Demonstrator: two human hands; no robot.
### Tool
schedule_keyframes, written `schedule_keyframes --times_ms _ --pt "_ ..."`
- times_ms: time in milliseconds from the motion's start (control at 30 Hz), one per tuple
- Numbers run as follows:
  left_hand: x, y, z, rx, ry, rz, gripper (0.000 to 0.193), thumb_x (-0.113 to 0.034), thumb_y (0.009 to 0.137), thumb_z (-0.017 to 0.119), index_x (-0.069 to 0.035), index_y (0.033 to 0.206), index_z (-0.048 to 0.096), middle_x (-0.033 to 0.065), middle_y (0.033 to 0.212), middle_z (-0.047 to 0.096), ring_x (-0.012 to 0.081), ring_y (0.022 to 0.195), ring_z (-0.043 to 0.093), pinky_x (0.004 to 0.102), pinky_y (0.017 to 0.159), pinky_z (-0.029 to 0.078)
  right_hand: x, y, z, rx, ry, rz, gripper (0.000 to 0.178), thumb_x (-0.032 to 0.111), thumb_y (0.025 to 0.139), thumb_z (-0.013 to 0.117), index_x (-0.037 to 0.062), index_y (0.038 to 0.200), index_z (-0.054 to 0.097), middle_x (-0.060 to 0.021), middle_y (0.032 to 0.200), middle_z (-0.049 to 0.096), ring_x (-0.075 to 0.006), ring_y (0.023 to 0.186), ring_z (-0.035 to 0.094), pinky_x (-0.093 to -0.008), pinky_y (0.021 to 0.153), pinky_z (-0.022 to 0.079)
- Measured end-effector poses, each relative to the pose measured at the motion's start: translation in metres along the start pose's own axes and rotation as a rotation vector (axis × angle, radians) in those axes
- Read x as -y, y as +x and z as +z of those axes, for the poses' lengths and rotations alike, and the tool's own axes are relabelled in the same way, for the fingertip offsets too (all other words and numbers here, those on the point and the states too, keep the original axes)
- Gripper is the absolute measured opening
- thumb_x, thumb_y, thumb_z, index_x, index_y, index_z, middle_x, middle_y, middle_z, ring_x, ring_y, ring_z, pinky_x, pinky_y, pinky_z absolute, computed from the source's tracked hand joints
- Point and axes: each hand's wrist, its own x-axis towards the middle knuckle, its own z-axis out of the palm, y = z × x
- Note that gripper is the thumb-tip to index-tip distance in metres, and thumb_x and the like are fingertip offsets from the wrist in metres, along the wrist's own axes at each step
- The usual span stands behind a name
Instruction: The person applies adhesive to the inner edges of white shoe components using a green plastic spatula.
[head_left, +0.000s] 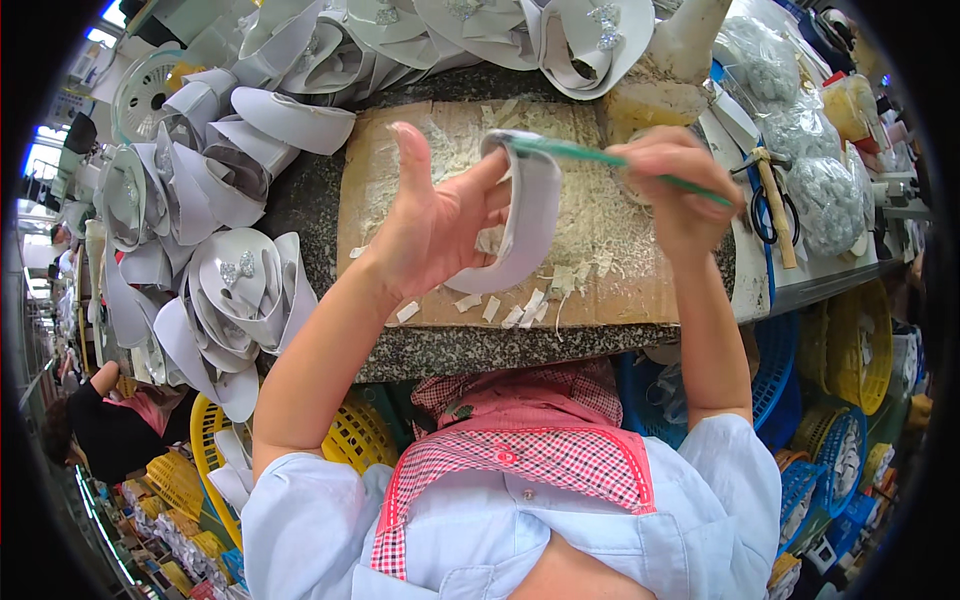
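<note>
My left hand (432,218) holds up a curved white shoe upper (536,205), fingers inside its loop and thumb raised away from it. In my right hand (684,190) is a thin green-handled brush (580,153), gripped near its back end. The brush's front end meets the upper's top edge; its bristles cannot be made out. Both hands are above a worn cardboard sheet (630,292) covered with dried residue and white scraps (533,308).
White shoe uppers (232,275), some with sparkling ornaments, crowd the left and far side. A pale, crusted container (655,105) stands beyond my right hand. Plastic bags (825,200) and scissors (764,205) lie on the right. Yellow (860,345) and blue baskets (775,365) stand below the table.
</note>
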Motion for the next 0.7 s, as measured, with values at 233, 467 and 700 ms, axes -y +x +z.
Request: schedule_keyframes --times_ms 233,467,700 --pt "0.01 0.012 -0.01 0.009 -0.129 -0.029 0.114 -0.087 0.05 -0.002 -0.012 0.134 0.016 0.0079 0.127 0.034 0.0224 0.113 0.031 0.0564 0.085 0.024 0.017 -0.038 -0.012 0.216 0.097 0.174 0.013 0.001 0.066 0.065 0.0019 0.078 0.064 -0.0122 0.07 0.061 -0.0168 0.058 0.057 -0.0245 0.049 0.045" --pt "0.003 0.026 0.0 -0.031 0.036 -0.012 0.11 -0.086 0.053 -0.002 -0.013 0.135 0.012 0.0078 0.126 0.037 0.0223 0.109 0.037 0.0463 0.086 0.028 -0.008 -0.025 -0.013 -0.122 -0.023 0.163 0.015 -0.002 0.067 0.064 0.0015 0.082 0.062 -0.0083 0.074 0.062 -0.0159 0.058 0.055 -0.0238 0.048 0.043" --pt "-0.001 0.03 -0.001 -0.057 0.088 -0.02 0.109 -0.085 0.055 -0.002 -0.011 0.135 0.008 0.0095 0.125 0.038 0.0229 0.11 0.037 0.0536 0.092 0.02 0.021 -0.057 -0.011 0.312 0.064 0.248 0.015 -0.005 0.069 0.061 0.002 0.083 0.061 -0.0098 0.074 0.061 -0.0132 0.065 0.055 -0.0235 0.054 0.044"
